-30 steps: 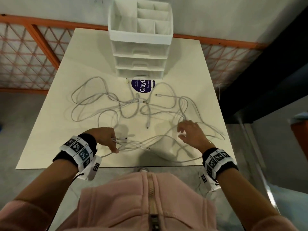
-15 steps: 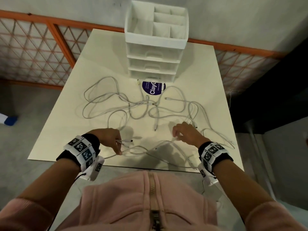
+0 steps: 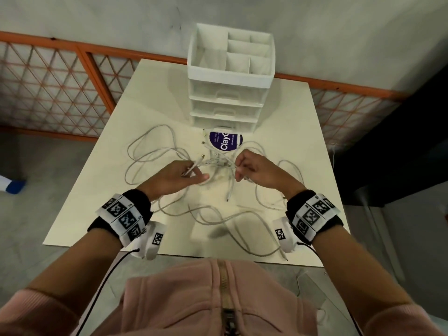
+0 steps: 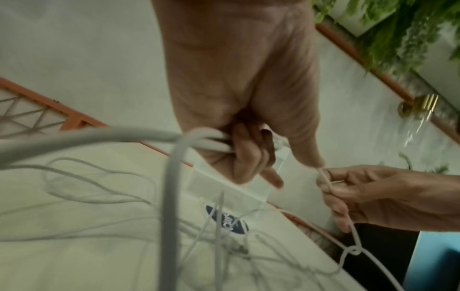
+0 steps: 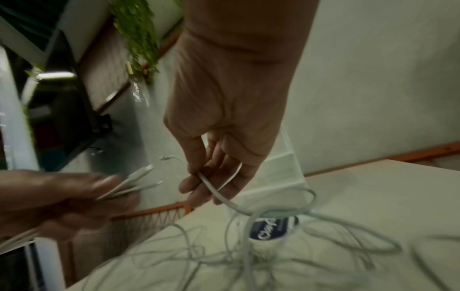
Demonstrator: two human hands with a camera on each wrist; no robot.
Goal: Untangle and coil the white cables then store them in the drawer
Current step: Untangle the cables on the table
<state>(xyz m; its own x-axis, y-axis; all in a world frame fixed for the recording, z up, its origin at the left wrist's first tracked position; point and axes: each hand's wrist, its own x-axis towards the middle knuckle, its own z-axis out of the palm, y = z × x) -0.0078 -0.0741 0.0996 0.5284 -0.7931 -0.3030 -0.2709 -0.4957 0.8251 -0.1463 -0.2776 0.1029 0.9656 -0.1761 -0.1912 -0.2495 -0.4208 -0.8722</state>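
Observation:
Several white cables (image 3: 155, 156) lie tangled across the cream table (image 3: 300, 122). My left hand (image 3: 191, 173) is raised over the middle of the tangle and grips cable ends, whose plugs (image 5: 144, 173) stick out past its fingers. My right hand (image 3: 242, 168) is lifted beside it and pinches a cable strand (image 5: 214, 192) that hangs in a loop to the table. A small knot (image 4: 354, 252) shows in the strand below the right hand. The white drawer unit (image 3: 230, 93) stands at the table's far edge, all its drawers closed.
A round purple sticker (image 3: 226, 141) lies in front of the drawer unit. An orange lattice railing (image 3: 55, 86) runs behind and left of the table. Loose cable loops (image 3: 232, 221) trail to the near table edge. Grey floor lies on both sides.
Both hands rose from the near part of the table and came together over the tangle's middle. The cables they hold lifted with them, bunching the tangle toward the centre.

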